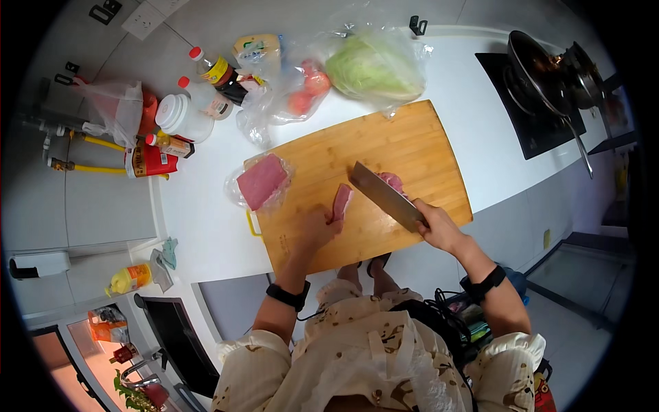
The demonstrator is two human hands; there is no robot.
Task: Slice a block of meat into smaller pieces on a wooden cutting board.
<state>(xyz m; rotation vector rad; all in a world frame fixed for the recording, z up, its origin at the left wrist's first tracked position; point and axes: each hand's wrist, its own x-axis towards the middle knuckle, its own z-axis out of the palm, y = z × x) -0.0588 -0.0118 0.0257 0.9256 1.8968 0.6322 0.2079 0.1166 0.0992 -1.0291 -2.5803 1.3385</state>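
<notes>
On the wooden cutting board, my left hand grips the near end of a strip of raw meat. My right hand is closed around the handle of a Chinese cleaver. The broad blade slants up and left over the board, with a gap between it and the strip. Cut pieces of meat show along the blade's far right side, partly hidden by it. At the board's left edge a larger block of raw meat rests on clear plastic wrap.
Behind the board lie a bagged cabbage and bagged tomatoes. A soy sauce bottle and a white-lidded jar stand further left. A wok sits on the cooktop at right. The sink is at lower left.
</notes>
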